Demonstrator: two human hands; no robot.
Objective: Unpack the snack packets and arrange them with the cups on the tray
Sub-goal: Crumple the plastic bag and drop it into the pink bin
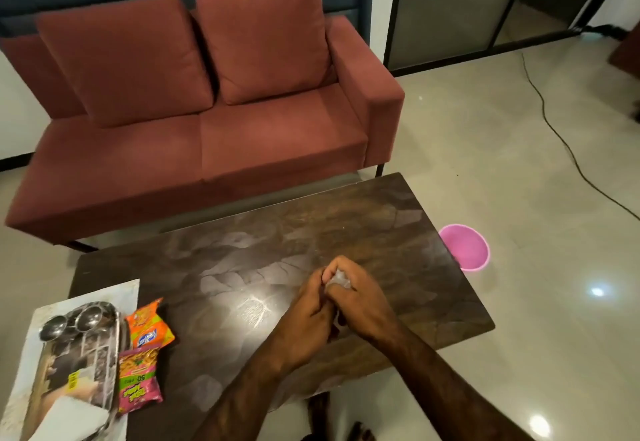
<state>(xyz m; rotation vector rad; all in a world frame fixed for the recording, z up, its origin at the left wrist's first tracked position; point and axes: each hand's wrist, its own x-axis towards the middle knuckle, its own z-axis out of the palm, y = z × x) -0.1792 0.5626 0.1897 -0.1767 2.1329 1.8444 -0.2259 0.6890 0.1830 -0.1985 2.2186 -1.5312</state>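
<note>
Over the middle of the dark table [242, 267], my left hand [311, 316] and my right hand [360, 298] press together around a crumpled clear plastic wrapper [338, 279]. At the table's left end, a steel tray [83, 368] lies on a newspaper [124, 291]. Two small steel cups [88, 317] [52, 327] stand at the tray's far end. An orange snack packet [149, 324] lies just right of the tray. A pink and yellow snack packet [138, 381] lies nearer to me, beside the tray's right rim.
A red sofa [207, 129] stands beyond the table. A pink plastic tub [465, 246] sits on the floor by the table's right end. A cable [568, 143] runs across the tiled floor at right. My feet [322, 413] show under the table's near edge.
</note>
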